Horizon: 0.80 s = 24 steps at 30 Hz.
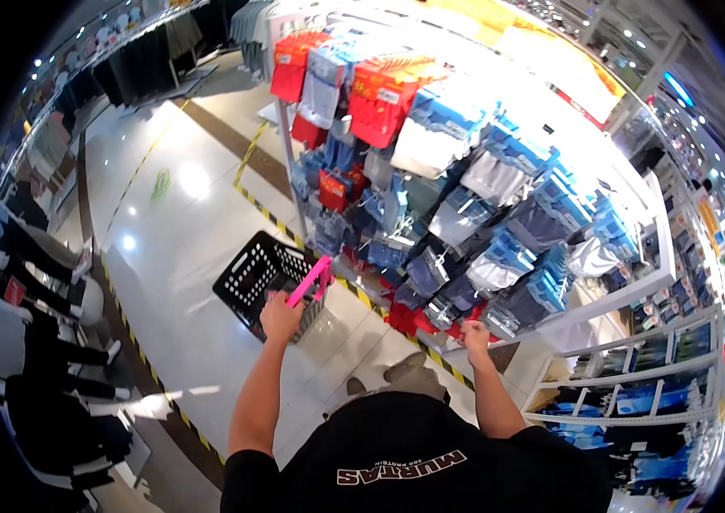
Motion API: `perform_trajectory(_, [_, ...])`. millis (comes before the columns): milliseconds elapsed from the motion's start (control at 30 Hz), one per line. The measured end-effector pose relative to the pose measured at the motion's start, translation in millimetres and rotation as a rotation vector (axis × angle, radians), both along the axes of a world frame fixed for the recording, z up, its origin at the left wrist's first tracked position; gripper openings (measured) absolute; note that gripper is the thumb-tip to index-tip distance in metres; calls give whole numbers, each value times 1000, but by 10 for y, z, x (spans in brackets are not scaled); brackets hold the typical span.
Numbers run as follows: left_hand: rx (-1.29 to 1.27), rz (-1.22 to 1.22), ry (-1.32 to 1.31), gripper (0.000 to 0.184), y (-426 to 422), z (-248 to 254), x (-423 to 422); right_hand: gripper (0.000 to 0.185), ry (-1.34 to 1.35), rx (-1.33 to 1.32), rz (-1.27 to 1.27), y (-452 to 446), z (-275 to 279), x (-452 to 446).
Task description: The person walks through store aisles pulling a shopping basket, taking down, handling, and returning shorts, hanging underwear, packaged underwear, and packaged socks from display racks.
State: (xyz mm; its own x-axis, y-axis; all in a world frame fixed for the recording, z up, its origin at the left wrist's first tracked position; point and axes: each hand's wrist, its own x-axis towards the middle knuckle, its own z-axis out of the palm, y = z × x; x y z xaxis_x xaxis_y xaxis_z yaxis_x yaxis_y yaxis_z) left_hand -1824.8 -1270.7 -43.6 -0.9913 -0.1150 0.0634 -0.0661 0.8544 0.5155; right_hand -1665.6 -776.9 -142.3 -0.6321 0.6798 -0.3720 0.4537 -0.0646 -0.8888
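Observation:
My left hand is wrapped round the pink handle of a black plastic shopping basket. The basket hangs tilted over the floor, with perforated sides; no goods show inside it. Fingers curled, my right hand is raised near the lower edge of a display rack. Whatever it may hold is hidden. Just beyond it hang packs of folded garments on hangers, some with blue tops, others red. Close to the right hand is a pack with a pale hanger.
The white rack frame runs along my right side. Lower shelves with blue and black packs stand at the right. Mannequins line the left. Black-and-yellow tape marks the tiled floor.

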Motion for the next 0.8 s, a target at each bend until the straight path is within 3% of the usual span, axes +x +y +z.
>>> perform_trajectory(67, [13, 17, 12, 32, -31, -7, -46, 13, -20, -12, 133, -152, -247, 61])
perform_trajectory(133, [12, 16, 11, 33, -113, -23, -104, 13, -133, 85, 215, -348, -160, -33])
perform_trajectory(267, [40, 19, 17, 34, -197, -16, -271, 14, -60, 103, 376, -485, -105, -402])
perform_trajectory(333, [-7, 28, -14, 35, -239, 33, -346, 14, 12, 171, 473, -643, 180, -620])
perform_trajectory(800, [-13, 88, -54, 29, -627, 38, -947, 11, 35, -41, 641, -1501, 99, -2983])
